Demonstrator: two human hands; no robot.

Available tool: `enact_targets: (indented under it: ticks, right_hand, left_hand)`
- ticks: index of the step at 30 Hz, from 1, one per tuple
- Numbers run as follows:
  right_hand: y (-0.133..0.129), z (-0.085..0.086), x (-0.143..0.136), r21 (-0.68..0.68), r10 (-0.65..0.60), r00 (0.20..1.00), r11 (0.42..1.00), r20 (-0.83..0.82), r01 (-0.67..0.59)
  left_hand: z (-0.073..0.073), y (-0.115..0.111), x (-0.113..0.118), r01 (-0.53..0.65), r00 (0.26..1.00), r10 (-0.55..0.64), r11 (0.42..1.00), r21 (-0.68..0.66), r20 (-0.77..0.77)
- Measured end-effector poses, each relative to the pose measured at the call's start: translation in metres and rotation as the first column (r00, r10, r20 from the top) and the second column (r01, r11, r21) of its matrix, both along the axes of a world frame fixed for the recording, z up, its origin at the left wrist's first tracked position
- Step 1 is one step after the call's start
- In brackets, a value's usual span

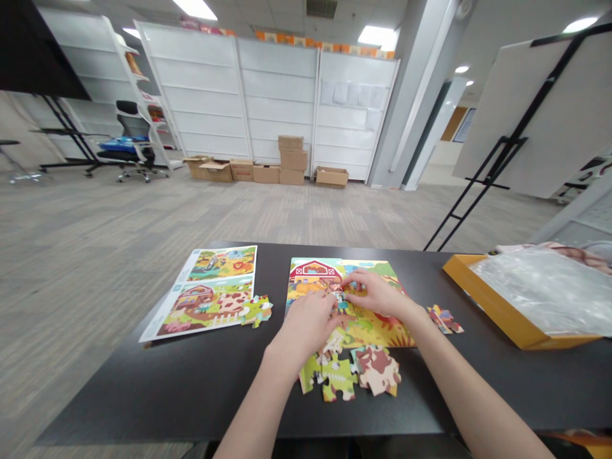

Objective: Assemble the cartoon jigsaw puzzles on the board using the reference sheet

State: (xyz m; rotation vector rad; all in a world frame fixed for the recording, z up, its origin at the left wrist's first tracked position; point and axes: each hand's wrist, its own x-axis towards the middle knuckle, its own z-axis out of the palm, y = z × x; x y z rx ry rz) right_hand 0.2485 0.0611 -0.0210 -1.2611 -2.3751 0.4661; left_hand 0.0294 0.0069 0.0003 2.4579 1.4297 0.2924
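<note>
Both my hands are over a colourful puzzle board (373, 331) with a red barn at its upper left. My left hand (308, 322) rests on the board's lower left part, its fingertips near a printed girl figure. From the right, my right hand (373, 292) reaches in, thumb and index finger at a puzzle piece (338, 294) with that figure. Whether the left fingers grip it too is hidden. Loose green pieces (339, 377) and brown-and-white cow pieces (380, 370) lie in front of the board, partly overlapping.
A printed picture sheet (205, 299) lies at the left with a green piece (258, 310) on its edge. Several purple-orange pieces (444, 319) are right of the board. Farther right stands an orange box (507, 312) holding clear plastic. The black table's (191, 389) front edge is near me.
</note>
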Motion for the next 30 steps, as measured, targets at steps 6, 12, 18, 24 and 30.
enact_targets:
  ticks: [6,12,18,24,30]
  right_hand:
    - [-0.0032,0.0044,-0.0011,-0.007,-0.018,0.999,1.000,0.042,0.018]
    - [-0.0049,0.0067,-0.0032,0.019,-0.010,0.999,1.000,0.030,0.009]
    - [-0.0032,0.0038,-0.0022,0.024,0.009,0.999,1.000,0.044,-0.010]
    - [-0.0039,0.0020,-0.0020,0.015,-0.018,0.998,1.000,0.067,0.017]
    - [-0.0050,0.0032,-0.0042,0.013,-0.017,0.998,1.000,0.065,0.017]
  left_hand:
    - [-0.0018,0.0012,0.0008,0.018,1.000,-0.018,1.000,0.010,0.002]
    - [-0.0021,0.0017,0.0019,0.033,0.999,-0.033,0.999,0.014,0.017]
    - [-0.0017,0.0020,0.0026,0.055,0.997,-0.055,0.998,0.000,0.052]
    - [-0.0028,0.0026,0.0028,0.062,0.993,-0.060,0.998,-0.020,0.100]
    - [-0.0016,0.0024,0.0015,0.061,0.993,-0.058,0.998,-0.030,0.105]
